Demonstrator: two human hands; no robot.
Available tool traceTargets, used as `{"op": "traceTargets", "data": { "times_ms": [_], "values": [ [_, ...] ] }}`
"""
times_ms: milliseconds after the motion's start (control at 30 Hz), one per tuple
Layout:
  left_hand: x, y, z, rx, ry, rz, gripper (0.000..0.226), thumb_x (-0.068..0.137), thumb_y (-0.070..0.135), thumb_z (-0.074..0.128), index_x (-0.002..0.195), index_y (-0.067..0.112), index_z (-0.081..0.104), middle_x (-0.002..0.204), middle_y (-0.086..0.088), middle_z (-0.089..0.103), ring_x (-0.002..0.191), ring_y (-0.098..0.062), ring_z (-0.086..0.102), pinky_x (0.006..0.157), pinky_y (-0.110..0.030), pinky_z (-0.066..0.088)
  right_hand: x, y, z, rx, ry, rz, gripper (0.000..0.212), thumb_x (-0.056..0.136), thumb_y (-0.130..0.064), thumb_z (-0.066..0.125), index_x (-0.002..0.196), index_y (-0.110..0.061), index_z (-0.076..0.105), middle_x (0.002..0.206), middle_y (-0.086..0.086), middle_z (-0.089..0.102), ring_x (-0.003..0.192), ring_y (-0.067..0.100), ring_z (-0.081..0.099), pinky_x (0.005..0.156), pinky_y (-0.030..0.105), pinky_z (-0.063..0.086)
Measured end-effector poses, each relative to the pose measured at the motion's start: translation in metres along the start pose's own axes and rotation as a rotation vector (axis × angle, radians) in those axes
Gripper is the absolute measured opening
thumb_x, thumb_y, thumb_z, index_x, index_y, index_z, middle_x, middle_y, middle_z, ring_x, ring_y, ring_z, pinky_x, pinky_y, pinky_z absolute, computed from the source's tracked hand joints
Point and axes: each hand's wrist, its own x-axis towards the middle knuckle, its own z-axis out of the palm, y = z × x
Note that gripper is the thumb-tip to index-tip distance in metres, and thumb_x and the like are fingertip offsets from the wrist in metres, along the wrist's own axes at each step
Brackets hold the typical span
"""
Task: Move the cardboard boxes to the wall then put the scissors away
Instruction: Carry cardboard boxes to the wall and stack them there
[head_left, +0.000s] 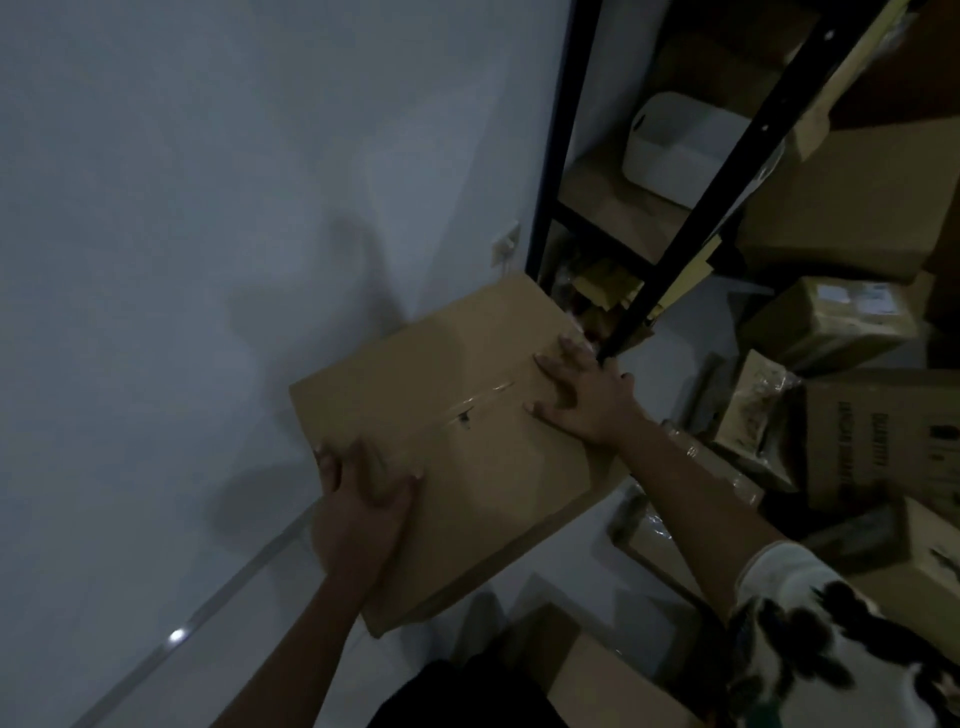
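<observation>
A large taped cardboard box (467, 467) sits against the white wall (208, 260), beside the black shelf post. My left hand (358, 499) lies on the box's near left corner, fingers spread over the top and edge. My right hand (587, 395) presses flat on the top near the right edge, fingers straight along the tape seam. No scissors are visible in this dim view.
A black metal shelf rack (675, 249) stands right of the box, holding a white container (685, 145) and cartons. Several more cardboard boxes (883, 431) pile up on the floor at right. Another box (602, 675) lies by my feet. A wall socket (141, 243) sits above the box.
</observation>
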Motion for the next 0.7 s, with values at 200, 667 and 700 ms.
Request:
{"op": "traceTargets", "data": {
  "times_ms": [200,667,700],
  "values": [
    [0.017,-0.030,0.068,0.006,-0.133,0.025,0.095,0.072,0.073,0.058,0.151,0.033,0.023,0.163,0.006,0.001,0.116,-0.034,0.058,0.091,-0.044,0.047,0.038,0.036,0.055,-0.038,-0.063,0.009,0.079,0.084,-0.073,0.048,0.151,-0.049,0.014,0.163,-0.011,-0.008,0.144,0.044,0.010,0.113,0.059,0.013],
    [0.077,-0.120,0.189,-0.100,-0.475,0.183,0.130,0.031,0.099,0.052,0.138,0.054,-0.006,0.150,0.021,-0.036,0.145,-0.026,0.023,0.101,-0.046,0.043,0.132,0.082,0.167,-0.101,-0.166,-0.031,0.084,0.083,-0.067,0.059,0.151,-0.049,0.014,0.163,-0.011,-0.009,0.145,0.039,0.006,0.115,0.056,0.005],
    [0.081,-0.123,0.196,-0.094,-0.477,0.182,0.131,0.030,0.101,0.049,0.138,0.053,-0.008,0.149,0.019,-0.039,0.144,-0.027,0.026,0.099,-0.045,0.045,0.142,0.085,0.177,-0.088,-0.172,-0.032,0.084,0.082,-0.066,0.060,0.151,-0.050,0.014,0.163,-0.011,-0.009,0.146,0.038,0.005,0.115,0.057,0.005]
  ]
}}
